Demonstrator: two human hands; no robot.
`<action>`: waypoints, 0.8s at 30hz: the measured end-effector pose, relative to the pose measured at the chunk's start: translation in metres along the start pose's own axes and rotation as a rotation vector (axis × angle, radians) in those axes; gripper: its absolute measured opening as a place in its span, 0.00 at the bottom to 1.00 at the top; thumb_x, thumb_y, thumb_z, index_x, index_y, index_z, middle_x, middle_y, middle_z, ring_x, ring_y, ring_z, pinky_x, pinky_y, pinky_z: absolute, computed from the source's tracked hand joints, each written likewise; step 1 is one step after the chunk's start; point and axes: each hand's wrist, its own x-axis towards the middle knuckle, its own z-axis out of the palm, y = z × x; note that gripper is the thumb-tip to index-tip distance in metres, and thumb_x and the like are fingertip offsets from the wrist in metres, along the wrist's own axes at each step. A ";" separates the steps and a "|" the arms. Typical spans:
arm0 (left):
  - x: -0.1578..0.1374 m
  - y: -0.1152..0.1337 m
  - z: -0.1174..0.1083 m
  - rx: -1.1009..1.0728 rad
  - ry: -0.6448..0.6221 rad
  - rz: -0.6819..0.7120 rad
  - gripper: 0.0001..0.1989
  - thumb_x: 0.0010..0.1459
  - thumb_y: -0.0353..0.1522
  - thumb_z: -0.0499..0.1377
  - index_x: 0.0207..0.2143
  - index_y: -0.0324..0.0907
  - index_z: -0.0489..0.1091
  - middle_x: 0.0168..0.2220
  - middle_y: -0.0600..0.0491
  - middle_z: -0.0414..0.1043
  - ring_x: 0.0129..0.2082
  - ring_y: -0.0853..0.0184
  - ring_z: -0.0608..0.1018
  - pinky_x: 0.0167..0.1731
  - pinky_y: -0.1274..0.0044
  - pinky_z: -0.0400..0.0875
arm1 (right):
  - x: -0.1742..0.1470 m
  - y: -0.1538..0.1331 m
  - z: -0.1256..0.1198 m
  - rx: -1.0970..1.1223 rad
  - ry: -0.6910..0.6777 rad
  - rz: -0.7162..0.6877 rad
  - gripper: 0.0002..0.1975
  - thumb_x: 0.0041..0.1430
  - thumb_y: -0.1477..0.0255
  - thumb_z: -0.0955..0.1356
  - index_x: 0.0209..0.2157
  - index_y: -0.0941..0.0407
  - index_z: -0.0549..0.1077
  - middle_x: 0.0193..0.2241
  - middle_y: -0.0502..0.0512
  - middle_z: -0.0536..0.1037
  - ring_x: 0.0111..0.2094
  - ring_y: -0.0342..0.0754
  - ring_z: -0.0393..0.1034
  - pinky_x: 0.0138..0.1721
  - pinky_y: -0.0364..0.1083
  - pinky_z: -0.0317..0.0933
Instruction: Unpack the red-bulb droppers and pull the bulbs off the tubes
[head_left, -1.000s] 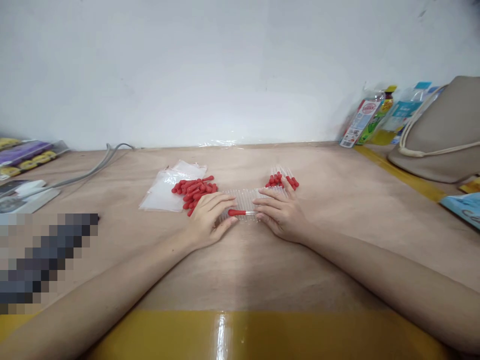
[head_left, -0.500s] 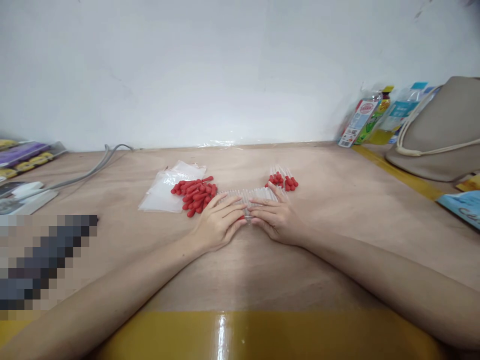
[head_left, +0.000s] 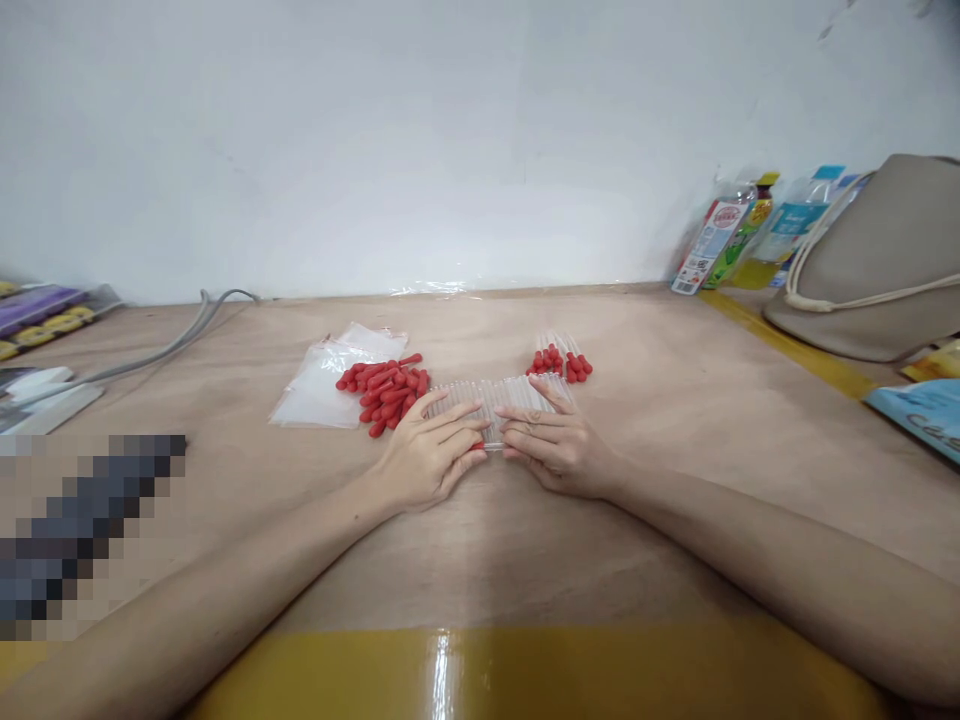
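A row of clear, thin tubes (head_left: 491, 400) lies side by side on the table, partly covered by both hands. At its near edge my left hand (head_left: 431, 450) pinches a red rubber bulb (head_left: 478, 446), of which only a sliver shows. One clear tube (head_left: 494, 448) lies crosswise from that bulb to my right hand (head_left: 559, 445), whose thumb and fingers close on its other end. Whether the tube sits inside the bulb is hidden by the fingers. Loose red bulbs (head_left: 386, 390) are heaped just beyond my left hand. Behind my right hand lie several tubes with red bulbs (head_left: 577, 368) attached.
Clear plastic bags (head_left: 315, 400) lie partly under the bulb heap. A grey cable (head_left: 176, 345) runs along the left. Drink bottles (head_left: 787, 225), a carton (head_left: 709, 245), a taupe bag (head_left: 870, 260) and a blue packet (head_left: 919, 415) stand or lie on the right.
The whole view has shifted slightly. My right fingers have drawn a little away from my left fingers, so more of the crosswise tube shows.
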 end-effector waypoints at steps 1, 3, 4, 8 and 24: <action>0.000 0.000 0.000 -0.003 0.003 0.005 0.06 0.58 0.30 0.52 0.35 0.41 0.68 0.42 0.53 0.74 0.50 0.64 0.71 0.55 0.65 0.52 | -0.001 0.000 -0.001 -0.004 -0.008 -0.009 0.05 0.58 0.77 0.63 0.33 0.58 0.70 0.29 0.49 0.79 0.44 0.43 0.70 0.61 0.54 0.43; -0.001 0.000 -0.001 -0.008 0.009 0.011 0.06 0.58 0.30 0.52 0.35 0.41 0.68 0.42 0.54 0.75 0.50 0.64 0.71 0.55 0.65 0.53 | -0.001 0.000 -0.002 -0.013 -0.023 -0.020 0.05 0.58 0.77 0.62 0.33 0.58 0.70 0.29 0.49 0.79 0.44 0.43 0.70 0.60 0.54 0.46; -0.001 0.000 -0.001 -0.009 0.013 0.015 0.06 0.58 0.30 0.52 0.35 0.41 0.68 0.42 0.54 0.75 0.49 0.64 0.71 0.55 0.66 0.53 | -0.001 0.000 -0.003 -0.017 -0.027 -0.024 0.05 0.58 0.77 0.62 0.33 0.58 0.70 0.29 0.49 0.79 0.44 0.43 0.70 0.60 0.54 0.46; -0.002 0.002 -0.002 0.003 0.031 0.056 0.06 0.58 0.30 0.52 0.35 0.41 0.69 0.41 0.53 0.75 0.49 0.64 0.71 0.54 0.66 0.54 | -0.003 -0.001 -0.005 -0.021 -0.018 -0.042 0.05 0.58 0.77 0.62 0.34 0.58 0.70 0.30 0.50 0.79 0.45 0.44 0.70 0.59 0.54 0.47; -0.016 -0.028 -0.011 -0.027 0.328 -0.358 0.10 0.57 0.32 0.53 0.40 0.43 0.70 0.35 0.50 0.63 0.35 0.67 0.70 0.34 0.74 0.69 | 0.000 0.014 -0.001 -0.225 -0.015 0.419 0.11 0.59 0.72 0.61 0.38 0.57 0.73 0.24 0.51 0.75 0.28 0.43 0.64 0.35 0.47 0.50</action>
